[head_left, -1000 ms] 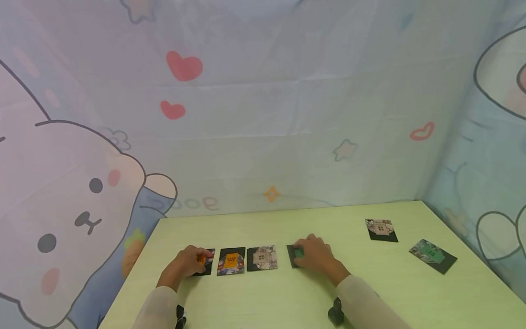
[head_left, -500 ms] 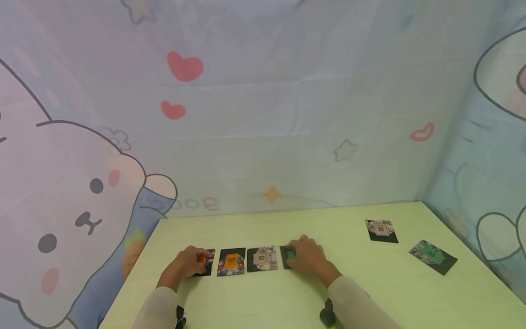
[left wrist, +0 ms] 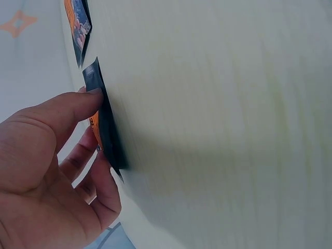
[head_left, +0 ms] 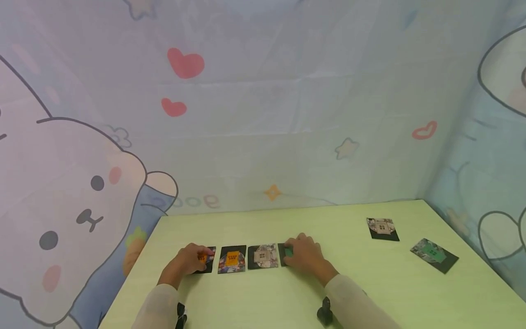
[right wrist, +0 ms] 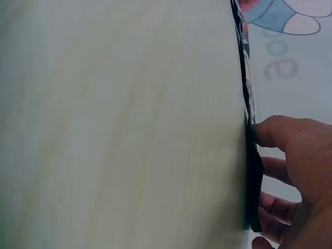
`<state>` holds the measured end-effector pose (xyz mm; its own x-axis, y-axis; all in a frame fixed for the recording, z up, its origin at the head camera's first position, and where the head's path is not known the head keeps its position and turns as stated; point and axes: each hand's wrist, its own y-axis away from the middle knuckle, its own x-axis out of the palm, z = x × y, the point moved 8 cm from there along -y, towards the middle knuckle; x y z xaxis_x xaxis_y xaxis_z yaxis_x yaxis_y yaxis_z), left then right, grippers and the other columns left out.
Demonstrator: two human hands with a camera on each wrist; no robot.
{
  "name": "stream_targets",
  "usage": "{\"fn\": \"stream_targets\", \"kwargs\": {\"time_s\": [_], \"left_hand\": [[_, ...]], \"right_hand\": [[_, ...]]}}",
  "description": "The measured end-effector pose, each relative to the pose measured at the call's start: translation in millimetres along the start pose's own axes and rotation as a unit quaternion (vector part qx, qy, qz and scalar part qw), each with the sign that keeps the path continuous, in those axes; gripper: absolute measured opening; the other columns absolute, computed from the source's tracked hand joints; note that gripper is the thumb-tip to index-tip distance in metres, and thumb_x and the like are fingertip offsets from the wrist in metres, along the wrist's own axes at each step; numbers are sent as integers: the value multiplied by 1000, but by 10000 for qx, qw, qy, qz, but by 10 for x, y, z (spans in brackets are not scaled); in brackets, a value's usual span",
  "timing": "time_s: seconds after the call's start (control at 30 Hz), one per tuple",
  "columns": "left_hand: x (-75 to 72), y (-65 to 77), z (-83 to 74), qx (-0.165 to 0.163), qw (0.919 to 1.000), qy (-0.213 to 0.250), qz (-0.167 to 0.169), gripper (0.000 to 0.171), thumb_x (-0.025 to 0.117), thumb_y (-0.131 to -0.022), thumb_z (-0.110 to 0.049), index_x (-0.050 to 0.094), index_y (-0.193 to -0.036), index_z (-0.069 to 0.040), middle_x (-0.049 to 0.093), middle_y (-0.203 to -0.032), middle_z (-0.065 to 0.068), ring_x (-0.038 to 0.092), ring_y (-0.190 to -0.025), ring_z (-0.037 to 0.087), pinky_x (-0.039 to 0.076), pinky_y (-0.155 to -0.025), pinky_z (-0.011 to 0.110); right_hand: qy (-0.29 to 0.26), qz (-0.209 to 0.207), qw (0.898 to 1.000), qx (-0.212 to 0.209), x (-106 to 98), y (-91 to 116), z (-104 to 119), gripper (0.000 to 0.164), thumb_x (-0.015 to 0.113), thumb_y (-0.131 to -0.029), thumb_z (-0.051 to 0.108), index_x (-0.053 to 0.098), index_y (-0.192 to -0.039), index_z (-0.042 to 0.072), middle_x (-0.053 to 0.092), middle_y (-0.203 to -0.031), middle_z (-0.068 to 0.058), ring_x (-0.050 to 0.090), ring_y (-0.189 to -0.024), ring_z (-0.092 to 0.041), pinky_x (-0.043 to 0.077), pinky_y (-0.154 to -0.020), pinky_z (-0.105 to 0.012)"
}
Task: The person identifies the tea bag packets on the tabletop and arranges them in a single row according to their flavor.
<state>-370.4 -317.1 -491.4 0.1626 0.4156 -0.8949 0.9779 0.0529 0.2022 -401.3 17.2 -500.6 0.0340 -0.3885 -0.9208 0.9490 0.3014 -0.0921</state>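
Observation:
Near the left end of a row of small flat printed sachets, my left hand (head_left: 186,259) holds a black sachet with an orange label (head_left: 210,261) by its edges. The left wrist view shows the thumb (left wrist: 85,104) on one edge and curled fingers at the other. Beside it lie a second orange-labelled sachet (head_left: 232,259) and a beige-labelled sachet (head_left: 263,257). At the row's right end, my right hand (head_left: 305,257) grips a green-labelled sachet (head_left: 282,254), mostly covered by the hand, its left edge close beside the beige one. Both held sachets lie low over the table.
Two more sachets lie apart at the right of the pale yellow-green table (head_left: 255,301): a beige-labelled one (head_left: 382,229) toward the back and a green-labelled one (head_left: 434,255) turned at an angle. A printed cloth (head_left: 263,114) hangs behind the table and at its sides.
My right hand has slid left with the green-labelled sachet, narrowing the gap to the beige-labelled one. The left hand has stayed on its sachet.

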Motion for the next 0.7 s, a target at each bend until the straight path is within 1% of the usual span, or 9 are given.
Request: {"fn": "stream_targets", "kwargs": {"time_s": [0.13, 0.33, 0.43, 0.53, 0.7], "left_hand": [[-20, -2, -13, 38, 10000, -18, -19, 43, 78, -82, -4, 75, -121, -21, 59, -137, 20, 56, -121, 39, 44, -106, 64], [-4, 7, -24, 111, 9999, 20, -32, 43, 79, -81, -3, 76, -120, -20, 60, -135, 20, 57, -120, 39, 45, -105, 63], [12, 14, -13, 46, 10000, 22, -25, 43, 79, -81, -3, 75, -120, -21, 59, -136, 20, 56, -121, 39, 45, -105, 64], [13, 12, -7, 36, 10000, 1, -13, 43, 79, -82, -4, 75, -120, -22, 58, -137, 20, 56, -122, 40, 44, -106, 64], [4, 6, -2, 103, 9999, 28, -48, 42, 79, -81, -4, 76, -119, -21, 60, -136, 19, 57, -119, 38, 45, -104, 63]], "right_hand": [[83, -17, 10000, -5, -13, -9, 14, 42, 75, -86, 38, 71, -124, 20, 59, -106, -8, 53, -88, -23, 44, -71, -42], [242, 101, 9996, -103, -31, 2, 22, 42, 73, -87, 36, 70, -126, 20, 59, -107, -9, 50, -87, -23, 42, -72, -43], [239, 103, 9995, -182, -44, -1, 3, 40, 73, -88, 38, 70, -125, 21, 60, -109, -9, 52, -90, -24, 44, -74, -46], [233, -2, 9993, -280, -100, -18, -30, 41, 73, -89, 41, 70, -126, 22, 61, -111, -10, 55, -93, -25, 48, -75, -48], [79, -116, 9993, -335, -274, -43, -151, 43, 71, -90, 38, 69, -129, 20, 62, -114, -13, 58, -90, -27, 52, -70, -48]]}}
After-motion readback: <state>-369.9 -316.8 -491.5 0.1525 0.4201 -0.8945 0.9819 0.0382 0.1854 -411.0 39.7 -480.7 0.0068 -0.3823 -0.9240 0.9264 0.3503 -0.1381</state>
